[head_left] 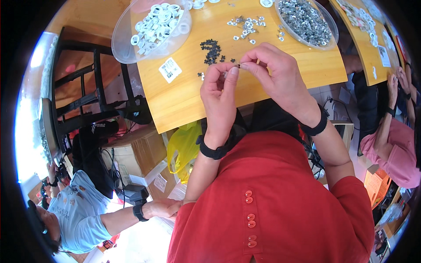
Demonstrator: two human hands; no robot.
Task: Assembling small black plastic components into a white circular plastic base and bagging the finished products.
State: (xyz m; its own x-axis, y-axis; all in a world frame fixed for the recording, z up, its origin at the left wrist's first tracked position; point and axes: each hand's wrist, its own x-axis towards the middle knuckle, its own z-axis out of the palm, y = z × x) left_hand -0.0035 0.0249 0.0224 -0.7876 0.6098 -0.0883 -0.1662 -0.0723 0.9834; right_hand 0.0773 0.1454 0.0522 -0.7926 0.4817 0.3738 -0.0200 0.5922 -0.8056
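Observation:
My left hand [219, 101] and my right hand [280, 76] meet above the near part of the wooden table. Their thumbs and forefingers pinch together at a small dark piece [238, 65], mostly covered by the fingertips. Something pale shows inside the curled fingers of my left hand, too small to name. Just beyond my hands lies a loose pile of small black parts [211, 51], with a few strays beside my fingers. Farther back, several small silver-and-white metal parts [248, 29] are scattered on the wood.
At the far left of the table [158, 109], a clear tub [125, 52] holds white round parts. Another clear tub [334, 33] at the far right holds many metal parts. A white printed label [170, 70] lies at left. Co-workers sit on both sides; one person's hand [164, 207] reaches near my left elbow.

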